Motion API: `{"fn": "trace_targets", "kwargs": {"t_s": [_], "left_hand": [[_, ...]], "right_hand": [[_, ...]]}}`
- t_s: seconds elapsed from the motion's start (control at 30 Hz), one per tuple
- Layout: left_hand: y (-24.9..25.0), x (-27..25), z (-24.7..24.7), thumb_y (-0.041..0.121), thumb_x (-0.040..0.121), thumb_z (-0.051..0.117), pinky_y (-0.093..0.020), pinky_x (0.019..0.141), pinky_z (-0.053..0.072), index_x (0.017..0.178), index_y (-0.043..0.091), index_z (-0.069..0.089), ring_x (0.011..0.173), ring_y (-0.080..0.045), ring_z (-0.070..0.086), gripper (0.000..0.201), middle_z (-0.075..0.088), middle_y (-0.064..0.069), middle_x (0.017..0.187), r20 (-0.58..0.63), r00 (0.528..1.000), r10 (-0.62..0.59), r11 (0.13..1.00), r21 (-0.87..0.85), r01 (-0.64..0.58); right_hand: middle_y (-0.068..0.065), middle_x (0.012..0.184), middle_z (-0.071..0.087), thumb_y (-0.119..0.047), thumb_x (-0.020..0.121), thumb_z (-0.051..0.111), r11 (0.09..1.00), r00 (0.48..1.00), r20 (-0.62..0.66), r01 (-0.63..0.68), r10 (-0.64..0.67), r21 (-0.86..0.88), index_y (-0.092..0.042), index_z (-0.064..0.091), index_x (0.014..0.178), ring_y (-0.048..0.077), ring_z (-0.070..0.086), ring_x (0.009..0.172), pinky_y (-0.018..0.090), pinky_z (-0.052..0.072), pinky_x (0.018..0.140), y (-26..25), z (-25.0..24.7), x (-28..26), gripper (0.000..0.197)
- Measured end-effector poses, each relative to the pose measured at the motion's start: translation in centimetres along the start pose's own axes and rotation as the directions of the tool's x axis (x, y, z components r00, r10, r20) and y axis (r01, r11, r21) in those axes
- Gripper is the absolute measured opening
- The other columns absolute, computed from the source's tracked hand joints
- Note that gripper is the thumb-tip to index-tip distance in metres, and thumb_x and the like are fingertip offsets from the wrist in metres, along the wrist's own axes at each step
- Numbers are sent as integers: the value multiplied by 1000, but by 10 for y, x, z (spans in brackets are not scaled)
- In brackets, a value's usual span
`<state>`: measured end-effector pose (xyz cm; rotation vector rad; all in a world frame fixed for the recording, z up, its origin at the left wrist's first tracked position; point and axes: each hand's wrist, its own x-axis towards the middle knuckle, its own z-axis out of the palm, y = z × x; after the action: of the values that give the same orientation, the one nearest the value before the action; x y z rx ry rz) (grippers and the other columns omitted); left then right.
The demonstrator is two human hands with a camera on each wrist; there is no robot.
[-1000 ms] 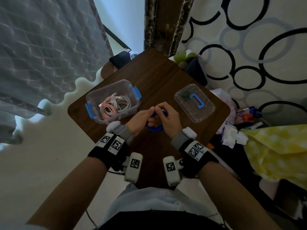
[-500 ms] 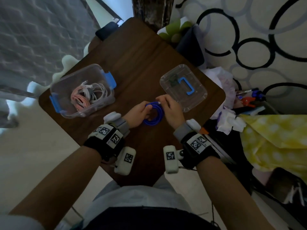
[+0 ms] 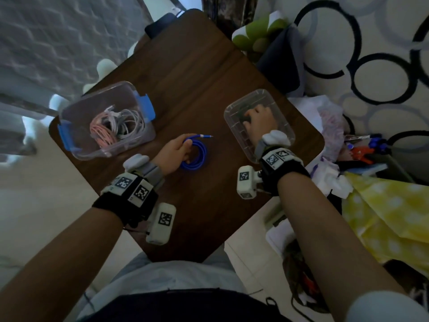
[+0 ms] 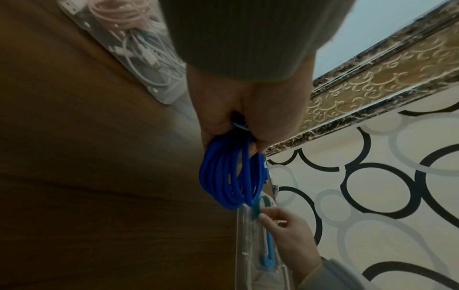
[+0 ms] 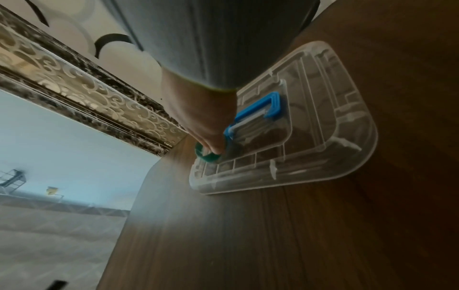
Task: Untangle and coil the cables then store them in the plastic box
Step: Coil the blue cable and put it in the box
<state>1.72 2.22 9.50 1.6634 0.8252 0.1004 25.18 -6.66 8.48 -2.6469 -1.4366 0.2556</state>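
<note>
My left hand [image 3: 174, 151] [image 4: 248, 117] grips a coiled blue cable [image 3: 197, 156] [image 4: 231, 180] just above the wooden table [image 3: 197, 89]; one plug end sticks out to the right. The clear plastic box [image 3: 104, 152] with blue clips stands at the left and holds coiled pink and white cables [image 3: 116, 126] [image 4: 139, 39]. Its clear lid [image 3: 276, 101] [image 5: 335, 137] [image 4: 246, 245] with a blue handle lies at the right. My right hand [image 3: 257, 117] [image 5: 211, 137] [image 4: 280, 221] rests on the lid, its fingertips pinching a small green band [image 5: 208, 158] [image 4: 257, 208].
Clutter lies off the table's right edge: white cloths [image 3: 334, 180], a yellow dotted fabric [image 3: 383, 210] and small tools [image 3: 364, 147]. A green and white object [image 3: 257, 31] and a dark bag [image 3: 281, 63] sit at the far right corner.
My right hand let go of the blue coil and moved right onto the lid, to the green band. My left hand now holds the coil alone.
</note>
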Motion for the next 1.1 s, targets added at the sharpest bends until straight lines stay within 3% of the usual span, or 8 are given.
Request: {"fn": "trace_targets", "kwargs": {"t_s": [0.2, 0.4, 0.63, 0.73, 0.83, 0.9, 1.0, 1.1], "left_hand": [[-1, -2, 3, 21, 100, 33, -29, 62, 42, 122, 19, 45, 60, -12, 41, 25, 42, 2, 73, -49, 999, 8, 999, -49, -11], [6, -6, 1, 20, 100, 33, -26, 61, 44, 109, 23, 46, 62, -11, 41, 16, 42, 3, 74, -44, 999, 1, 995, -100, -5], [-4, -11, -1, 19, 100, 34, -28, 61, 43, 115, 22, 43, 62, -11, 40, 18, 41, 2, 73, -25, 999, -25, 994, -105, 22], [-2, -13, -3, 21, 99, 35, -25, 63, 45, 128, 18, 40, 67, -10, 43, 29, 43, 2, 77, -13, 998, -67, 993, -102, 65], [7, -15, 2, 24, 99, 36, -24, 68, 45, 139, 26, 29, 70, -7, 47, 40, 46, 4, 78, 46, 999, -24, 999, -35, 26], [15, -17, 8, 24, 99, 35, -25, 69, 45, 139, 33, 25, 67, -6, 48, 42, 46, 5, 74, 88, 996, 35, 999, 13, -36], [18, -17, 10, 24, 99, 35, -35, 68, 47, 137, 38, 23, 61, -12, 49, 43, 45, 1, 66, 118, 987, 108, 990, 73, -117], [11, -21, 9, 27, 99, 33, -49, 77, 54, 133, 46, 24, 73, -29, 62, 40, 60, -14, 76, 94, 991, 96, 978, 176, -111]], "right_hand": [[19, 109, 54, -17, 92, 48, 997, 980, -185, 74, -66, 34, -3, 59, 102, 36, 47, 103, 42, 35, 87, -3, -2, -17, 20], [17, 123, 50, -24, 91, 55, 999, 998, 63, -28, 29, -15, -6, 53, 115, 34, 42, 117, 41, 34, 97, 1, 1, -9, 30], [17, 108, 58, -15, 98, 39, 966, 986, -11, -164, 169, 201, -2, 53, 107, 32, 53, 102, 41, 40, 84, -2, 0, -23, 21], [9, 93, 58, -17, 98, 37, 837, 977, -13, -176, 213, 518, -5, 50, 108, 23, 54, 83, 32, 40, 69, -24, -10, -40, 20], [2, 85, 67, -15, 100, 32, 489, 973, 154, -219, 171, 845, -16, 44, 102, 13, 60, 70, 23, 45, 61, -49, -19, -57, 13], [3, 81, 69, -15, 101, 30, 376, 969, 216, -245, 120, 894, -16, 42, 104, 11, 59, 62, 21, 46, 57, -56, -23, -65, 13], [8, 79, 69, -15, 101, 30, 368, 976, 202, -216, 77, 905, -19, 41, 103, 11, 56, 54, 21, 45, 52, -61, -31, -69, 12], [17, 83, 69, -17, 101, 29, 423, 976, 216, -202, 15, 883, -18, 39, 104, 14, 58, 51, 23, 45, 47, -66, -42, -72, 10]]}}
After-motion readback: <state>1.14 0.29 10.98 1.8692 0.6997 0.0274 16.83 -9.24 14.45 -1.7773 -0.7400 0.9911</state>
